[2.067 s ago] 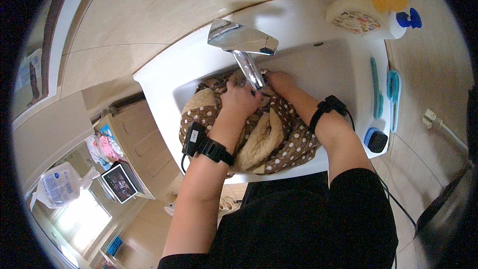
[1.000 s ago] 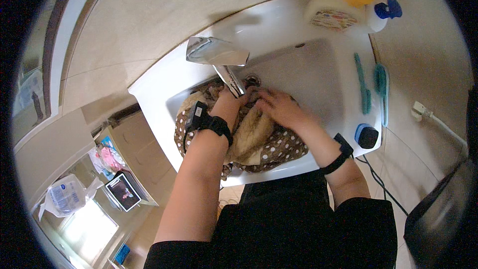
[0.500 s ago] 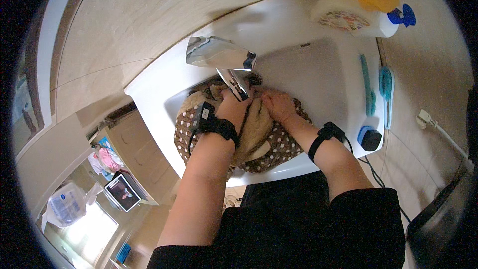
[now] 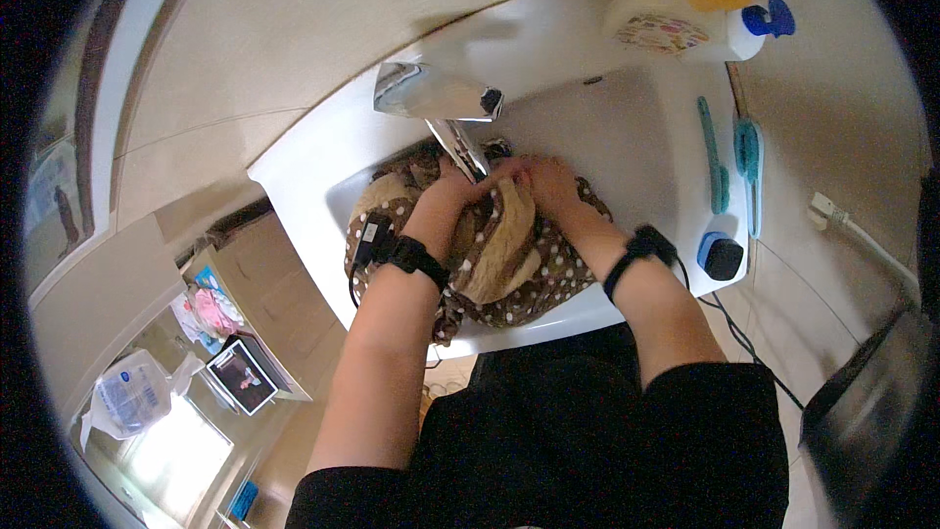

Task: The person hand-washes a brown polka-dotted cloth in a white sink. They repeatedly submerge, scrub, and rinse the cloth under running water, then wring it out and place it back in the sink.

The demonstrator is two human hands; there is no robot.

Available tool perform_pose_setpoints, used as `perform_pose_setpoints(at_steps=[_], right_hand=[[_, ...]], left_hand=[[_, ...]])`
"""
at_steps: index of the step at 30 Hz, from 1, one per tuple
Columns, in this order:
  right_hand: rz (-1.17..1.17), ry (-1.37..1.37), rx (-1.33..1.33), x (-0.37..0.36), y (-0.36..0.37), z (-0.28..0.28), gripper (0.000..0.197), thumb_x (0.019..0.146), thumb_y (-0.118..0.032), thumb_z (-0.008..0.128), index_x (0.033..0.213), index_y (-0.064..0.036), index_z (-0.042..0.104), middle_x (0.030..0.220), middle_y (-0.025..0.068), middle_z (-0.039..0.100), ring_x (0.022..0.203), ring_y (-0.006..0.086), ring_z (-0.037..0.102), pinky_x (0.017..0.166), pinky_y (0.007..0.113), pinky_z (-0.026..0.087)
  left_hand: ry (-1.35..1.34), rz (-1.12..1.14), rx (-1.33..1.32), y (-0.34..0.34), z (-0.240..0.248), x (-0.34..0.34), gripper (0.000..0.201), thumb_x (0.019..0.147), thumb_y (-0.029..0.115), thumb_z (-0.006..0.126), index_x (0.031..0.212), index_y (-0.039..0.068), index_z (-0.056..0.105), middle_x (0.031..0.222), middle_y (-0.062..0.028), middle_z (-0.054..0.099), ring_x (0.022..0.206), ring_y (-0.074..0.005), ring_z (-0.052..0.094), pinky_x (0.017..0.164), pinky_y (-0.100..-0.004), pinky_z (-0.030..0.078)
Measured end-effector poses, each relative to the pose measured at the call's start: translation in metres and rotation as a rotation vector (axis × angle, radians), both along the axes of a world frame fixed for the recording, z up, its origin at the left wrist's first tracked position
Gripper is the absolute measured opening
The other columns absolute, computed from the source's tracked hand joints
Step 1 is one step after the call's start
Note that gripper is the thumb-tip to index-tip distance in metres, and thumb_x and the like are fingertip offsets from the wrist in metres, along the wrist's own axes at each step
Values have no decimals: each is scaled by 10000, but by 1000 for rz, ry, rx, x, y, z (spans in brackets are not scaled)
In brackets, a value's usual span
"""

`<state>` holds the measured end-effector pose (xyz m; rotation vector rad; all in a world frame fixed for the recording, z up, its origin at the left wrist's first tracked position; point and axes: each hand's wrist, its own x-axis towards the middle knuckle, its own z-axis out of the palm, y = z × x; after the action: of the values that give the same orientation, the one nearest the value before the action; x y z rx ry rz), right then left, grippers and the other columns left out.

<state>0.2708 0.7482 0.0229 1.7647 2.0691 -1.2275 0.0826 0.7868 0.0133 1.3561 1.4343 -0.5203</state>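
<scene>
A brown polka-dot cloth with a tan fleecy side (image 4: pixel 504 260) lies bunched in the white sink (image 4: pixel 636 147), under the chrome faucet (image 4: pixel 431 93). It may be a garment; its folds hide the shape. My left hand (image 4: pixel 452 188) is closed on the cloth just left of the spout, which partly covers its fingers. To the right of the spout, my right hand (image 4: pixel 550 186) grips the cloth with curled fingers. The two hands are close together near the drain end of the spout. Each wrist wears a black strap with a small device.
On the sink's right rim are a teal brush (image 4: pixel 715 157), another teal brush (image 4: pixel 749 176) and a blue-and-black scrubber (image 4: pixel 722 257). White bottles with yellow and blue tops (image 4: pixel 676 24) stand at the back right corner. A white plug with a cable (image 4: pixel 832 211) is at the right wall.
The cloth's folds have shifted, with more brown dotted fabric showing between my arms. My left forearm has moved slightly left; both hands stay at the cloth by the spout.
</scene>
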Motion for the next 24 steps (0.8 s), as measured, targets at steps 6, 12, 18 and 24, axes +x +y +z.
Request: perform_pose_setpoints(at_steps=[6,12,18,24], right_hand=[[-266,-117,283,33,-81,46,557,944,-528,428,1400,-209,445,1430,159,430,1318,395,373,1070,632,227],[-292,-13,267,24,-92,13,449,944,-400,486,1291,-119,535,1274,164,539,1171,378,487,969,539,387],[-231,167,375,36,-70,-18,288,929,-270,525,1105,-52,589,987,192,614,931,409,569,775,493,455],[-251,189,185,33,-59,-34,268,934,-248,502,1074,-38,591,940,209,630,876,420,589,729,497,464]], left_hand=[[60,-398,26,3,50,16,1350,540,802,696,1445,-80,223,1489,-281,275,1390,-405,261,1156,-443,231],[124,-415,-68,7,51,22,1344,560,803,680,1453,-69,181,1504,-262,248,1396,-414,234,1167,-450,211],[-85,-414,-52,3,26,20,1159,635,741,655,1448,11,267,1482,-227,309,1366,-389,302,1130,-454,264],[-17,-343,12,-3,20,1,1014,707,666,630,1434,33,315,1456,-216,355,1341,-361,355,1091,-449,320]])
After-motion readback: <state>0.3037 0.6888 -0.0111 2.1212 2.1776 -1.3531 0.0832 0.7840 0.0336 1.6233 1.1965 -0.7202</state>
